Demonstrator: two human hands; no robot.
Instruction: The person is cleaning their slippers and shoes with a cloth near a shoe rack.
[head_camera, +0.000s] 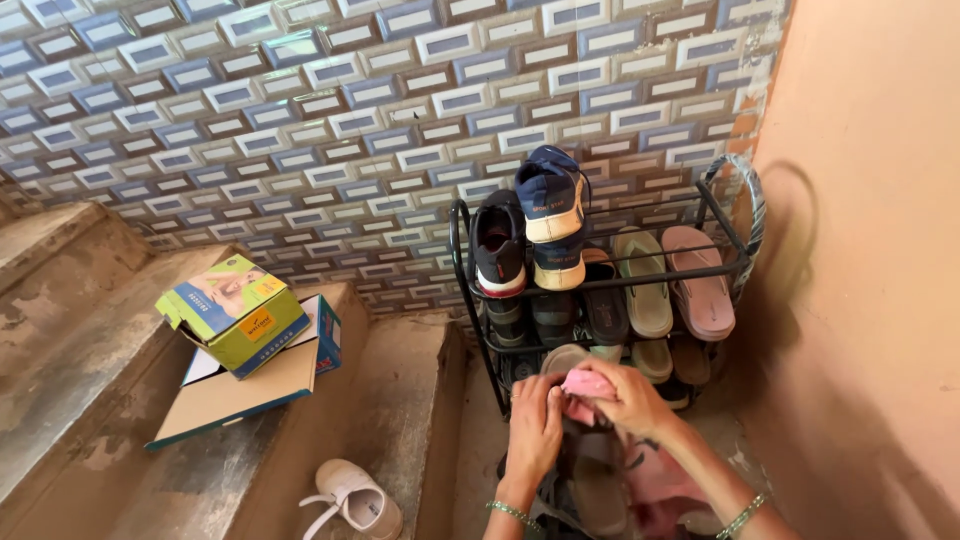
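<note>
Both hands are low in front of the shoe rack (470, 240), busy with a dark sandal (592, 475). The left hand (533, 425) is wrapped round the sandal's near side, its grip closed on the edge. The right hand (628, 398) has a pink cloth (585, 385) bunched in its fingers and presses it on the sandal's top end; that grip is closed too. More pink fabric lies below the right wrist, though I cannot tell whether it is the same cloth.

The sandal is held just in front of the rack's lower shelves, not on any shelf.

On the rack, the top rail carries a dark sneaker (498, 250), a blue pair (552, 215) stacked toe-up, a green flip-flop (643, 285) and a pink one (700, 285). The lower shelves hold darker footwear, too shadowed to sort out.

By the look of it the wiping is under way: cloth on the sandal, nothing yet set back. Still off the rack are a white shoe (358, 497) on the floor by the steps and an open shoebox (235, 312) resting on a flat lid (250, 385) on the stair. How many pairs are already cleaned I cannot tell.
</note>
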